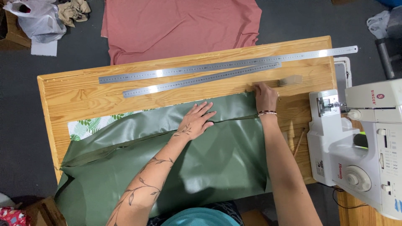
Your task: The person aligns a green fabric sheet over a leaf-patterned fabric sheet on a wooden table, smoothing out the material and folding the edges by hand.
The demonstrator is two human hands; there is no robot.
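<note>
A sheet of glossy green fabric [197,159] covers the lower middle of the wooden surface [75,94], folded along a seam that runs from the lower left up toward the centre. The left hand [196,121] lies flat on it near the centre of the frame, fingers spread, pressing the fold. The right hand [264,97] rests at the fabric's upper right corner, fingers together and curled down on the edge; whether it pinches the cloth cannot be made out. Just right of it lies a small pale block [290,80], its kind unclear.

A strip of white cloth with a green leaf print [90,126] peeks out at the left, mostly hidden under the green sheet. Two steel rulers, the long one [228,65] and the shorter one [201,79], lie slantwise across the upper part of the surface. A white sewing machine [360,142] stands at the right edge, cut off by the frame, with red marks on its body. Pink fabric [180,25] spreads on the floor at the top centre, and a white plastic bag [37,19] sits in the upper left corner.
</note>
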